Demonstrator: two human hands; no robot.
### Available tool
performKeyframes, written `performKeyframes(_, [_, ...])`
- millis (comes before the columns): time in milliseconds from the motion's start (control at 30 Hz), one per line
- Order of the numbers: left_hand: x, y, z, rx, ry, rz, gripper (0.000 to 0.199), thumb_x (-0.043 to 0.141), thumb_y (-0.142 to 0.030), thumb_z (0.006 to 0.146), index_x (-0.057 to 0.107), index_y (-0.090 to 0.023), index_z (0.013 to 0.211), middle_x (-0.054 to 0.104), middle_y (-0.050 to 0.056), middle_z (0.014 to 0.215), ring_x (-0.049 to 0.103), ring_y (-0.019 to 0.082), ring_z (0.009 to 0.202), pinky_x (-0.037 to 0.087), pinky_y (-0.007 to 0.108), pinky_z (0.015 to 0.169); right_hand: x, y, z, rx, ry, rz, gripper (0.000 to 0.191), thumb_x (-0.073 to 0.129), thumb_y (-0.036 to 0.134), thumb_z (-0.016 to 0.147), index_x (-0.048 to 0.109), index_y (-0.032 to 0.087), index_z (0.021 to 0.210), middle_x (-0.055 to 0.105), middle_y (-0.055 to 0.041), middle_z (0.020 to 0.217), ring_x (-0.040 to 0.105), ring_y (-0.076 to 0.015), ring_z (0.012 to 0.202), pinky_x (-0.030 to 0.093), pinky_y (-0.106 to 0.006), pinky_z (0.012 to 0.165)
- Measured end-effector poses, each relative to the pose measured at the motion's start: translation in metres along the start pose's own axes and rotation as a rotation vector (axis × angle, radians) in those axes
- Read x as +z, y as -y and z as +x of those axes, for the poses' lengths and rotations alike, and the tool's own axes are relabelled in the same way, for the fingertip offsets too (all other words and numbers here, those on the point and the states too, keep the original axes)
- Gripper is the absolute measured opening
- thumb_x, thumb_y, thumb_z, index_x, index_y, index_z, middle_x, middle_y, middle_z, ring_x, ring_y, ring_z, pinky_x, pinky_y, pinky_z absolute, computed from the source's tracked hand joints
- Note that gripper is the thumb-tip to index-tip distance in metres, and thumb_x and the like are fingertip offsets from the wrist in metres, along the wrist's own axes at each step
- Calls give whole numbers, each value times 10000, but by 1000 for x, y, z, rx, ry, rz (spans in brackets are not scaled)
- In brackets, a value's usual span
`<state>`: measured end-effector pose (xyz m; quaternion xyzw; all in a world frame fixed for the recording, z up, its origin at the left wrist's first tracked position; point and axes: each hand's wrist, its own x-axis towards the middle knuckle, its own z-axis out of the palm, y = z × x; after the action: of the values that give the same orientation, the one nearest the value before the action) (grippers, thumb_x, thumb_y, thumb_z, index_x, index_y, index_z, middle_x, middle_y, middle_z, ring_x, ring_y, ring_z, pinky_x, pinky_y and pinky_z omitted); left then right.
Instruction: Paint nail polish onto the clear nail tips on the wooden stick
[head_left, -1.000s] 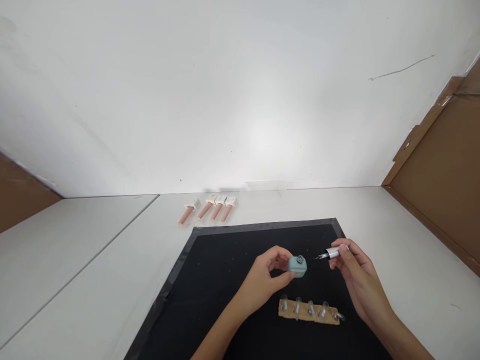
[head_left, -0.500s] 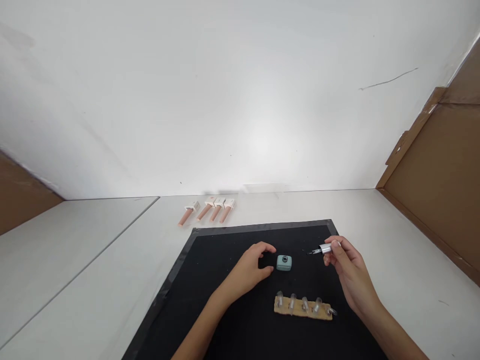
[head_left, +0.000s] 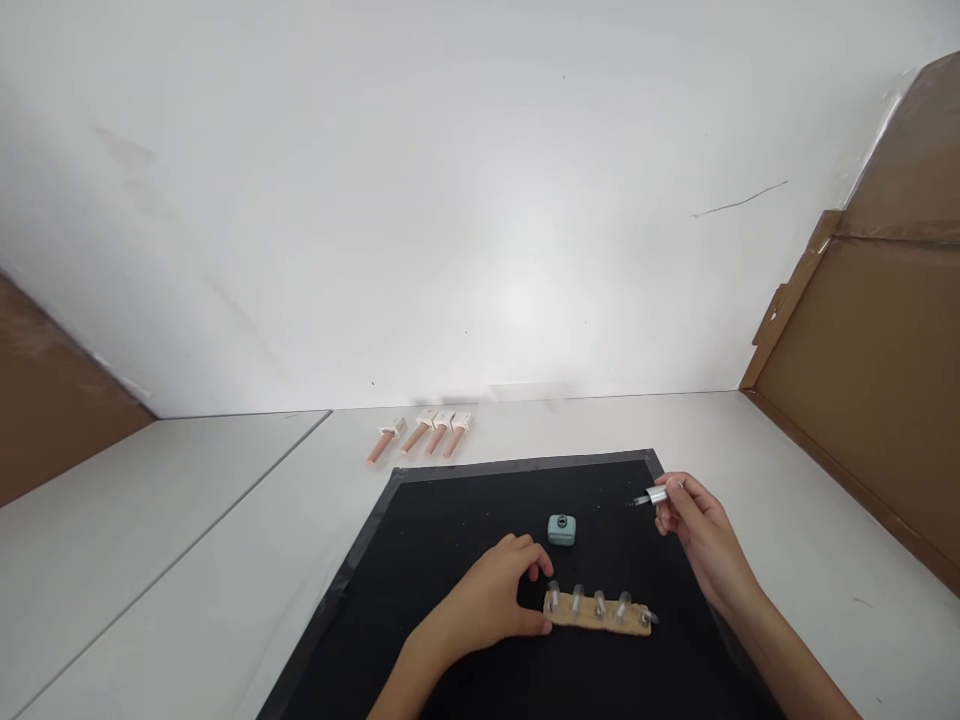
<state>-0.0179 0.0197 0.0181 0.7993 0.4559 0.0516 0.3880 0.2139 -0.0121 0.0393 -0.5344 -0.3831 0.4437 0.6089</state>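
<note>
My right hand (head_left: 697,530) pinches the silver cap of a nail polish brush (head_left: 655,494); its dark-tipped bristle end points left, held up over the mat. Below and left of it stands a small light-blue polish bottle (head_left: 561,531), upright, its dark neck uncapped. My left hand (head_left: 499,595) is open, thumb and fingers apart, at the left end of a tan strip (head_left: 592,622). The thumb tip is right by the strip's edge; whether it touches I cannot tell. Several clear pieces (head_left: 600,603) that look like nail tips stand in a row on the strip.
A black mat (head_left: 450,515) with grey taped edges lies on the white table (head_left: 225,550). Behind it, several pink-handled white pieces (head_left: 420,435) lie near the wall. Brown cardboard panels (head_left: 862,350) stand at both sides.
My left hand has moved from beside the polish bottle down toward me, to the strip's left end. The brush stays in my right hand, slightly farther right. The view has shifted a little.
</note>
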Motion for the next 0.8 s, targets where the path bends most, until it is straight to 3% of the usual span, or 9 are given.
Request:
performKeyframes(333, [9, 0, 3, 116, -50, 28, 127, 648, -215, 612, 591, -200, 725, 559, -2, 804, 499, 188, 810, 356, 324, 778, -12, 1, -3, 162, 153, -86, 405, 597, 589, 711, 536, 197, 631, 319, 87, 461, 345, -111, 461, 374, -265, 530])
performKeyframes(533, [11, -1, 5, 78, -54, 6, 143, 653, -226, 596, 525, -193, 651, 529, -16, 736, 489, 178, 765, 359, 313, 736, -22, 1, -1, 307, 310, -225, 425, 603, 591, 697, 528, 190, 581, 278, 116, 389, 310, -86, 394, 451, -291, 567])
performKeyframes(800, [12, -6, 6, 56, -45, -8, 140, 645, -221, 593, 517, -194, 641, 518, -16, 730, 486, 184, 767, 352, 316, 736, -24, -9, 1, 329, 347, -307, 404, 555, 569, 752, 470, 210, 586, 262, 125, 392, 282, -80, 392, 495, -328, 667])
